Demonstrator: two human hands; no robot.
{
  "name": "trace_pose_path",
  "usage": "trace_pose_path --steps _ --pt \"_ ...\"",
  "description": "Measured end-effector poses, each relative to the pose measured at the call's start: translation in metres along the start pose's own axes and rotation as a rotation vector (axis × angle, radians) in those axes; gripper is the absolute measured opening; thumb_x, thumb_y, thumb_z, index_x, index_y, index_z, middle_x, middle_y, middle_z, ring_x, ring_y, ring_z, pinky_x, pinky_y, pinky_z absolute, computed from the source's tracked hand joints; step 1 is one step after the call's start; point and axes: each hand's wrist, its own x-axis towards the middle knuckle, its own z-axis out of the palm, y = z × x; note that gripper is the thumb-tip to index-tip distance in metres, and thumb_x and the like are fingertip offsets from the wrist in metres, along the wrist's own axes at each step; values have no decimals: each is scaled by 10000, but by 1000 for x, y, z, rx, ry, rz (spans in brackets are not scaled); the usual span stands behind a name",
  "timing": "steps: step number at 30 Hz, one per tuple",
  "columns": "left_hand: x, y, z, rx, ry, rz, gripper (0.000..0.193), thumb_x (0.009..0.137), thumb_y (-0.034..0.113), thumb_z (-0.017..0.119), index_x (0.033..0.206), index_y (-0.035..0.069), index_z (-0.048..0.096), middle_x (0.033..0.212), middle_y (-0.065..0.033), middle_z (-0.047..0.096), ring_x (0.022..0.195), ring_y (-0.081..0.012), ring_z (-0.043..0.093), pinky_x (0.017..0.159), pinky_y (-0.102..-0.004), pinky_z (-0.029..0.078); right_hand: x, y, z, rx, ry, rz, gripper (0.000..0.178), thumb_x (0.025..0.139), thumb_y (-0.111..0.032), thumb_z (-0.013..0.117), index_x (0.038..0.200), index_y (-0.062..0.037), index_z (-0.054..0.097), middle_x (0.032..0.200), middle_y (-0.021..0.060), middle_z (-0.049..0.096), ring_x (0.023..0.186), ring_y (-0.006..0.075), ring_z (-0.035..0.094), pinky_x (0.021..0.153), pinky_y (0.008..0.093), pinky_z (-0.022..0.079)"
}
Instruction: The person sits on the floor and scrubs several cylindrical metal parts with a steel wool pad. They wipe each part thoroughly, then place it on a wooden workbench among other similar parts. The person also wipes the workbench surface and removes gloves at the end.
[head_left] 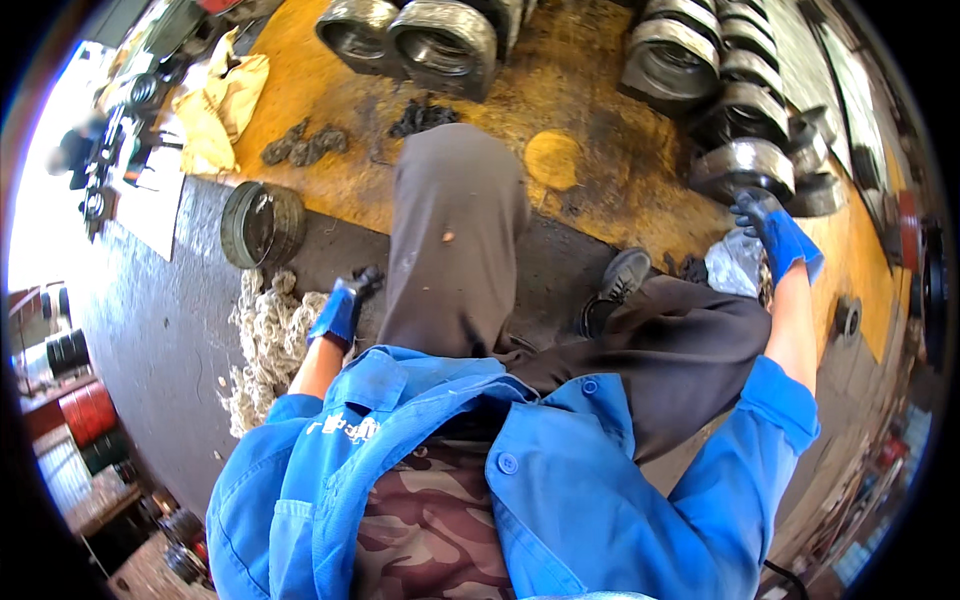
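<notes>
My left hand point(350, 303), in a blue glove with a dark palm, is beside my raised knee, close to a heap of off-white cotton waste point(270, 335). Its dark fingertips look stretched out, with nothing visible in them. At the right, my right hand point(768, 228) wears a matching glove. Its fingers are apart at the lower edge of a shiny metal ring point(740, 168), the nearest of a stacked row; whether they touch it I cannot tell. A clear plastic bag point(734, 263) lies beside that wrist.
More thick metal rings point(440, 45) stand at the top, with another row point(672, 60) at upper right. A round metal tin point(262, 224) sits beyond the cotton waste. Dark rags point(305, 145) and yellowish cloth point(220, 105) lie at upper left. A small ring point(848, 316) is far right.
</notes>
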Motion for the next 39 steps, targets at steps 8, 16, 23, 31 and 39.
trace_pose_path --steps 8,16,23,31,39 --pt "112 136 57 579 143 432 721 849 343 810 1424 30 508 1341 -160 641 1193 -275 619 1010 -377 480 -28 28 -11 86 57 46 499 984 -447 626 1344 -106 568 1038 53 706 750 144 617 659 315 525" --pt "247 187 122 381 85 382 791 852 202 818 1505 7 415 1254 -144 694 1115 -221 639 963 -309 490 -11 77 -9 -16 53 109 405 951 -400 627 1207 -88 651 948 36 685 757 139 615 636 306 509" --pt "299 164 174 955 203 663 588 810 375 802 1301 109 617 1158 -171 720 1059 -370 682 893 -463 540 -2 113 -11 40 71 151 359 993 -238 605 1308 -67 627 975 43 684 736 118 593 602 280 483" --pt "237 175 363 1209 -441 392 879 795 616 752 1484 144 480 1493 -168 511 1355 -333 519 1168 -425 401 -9 68 8 -436 25 -56 353 936 -206 628 1242 -30 636 1125 168 705 1083 280 665 958 378 503" --pt "236 293 351 966 -232 1191 887 841 679 670 1466 84 462 1568 -248 372 1402 -394 451 1184 -481 367 7 -37 66 -477 115 -107 435 909 -285 637 1274 -48 625 1166 202 701 1092 340 671 950 414 527"
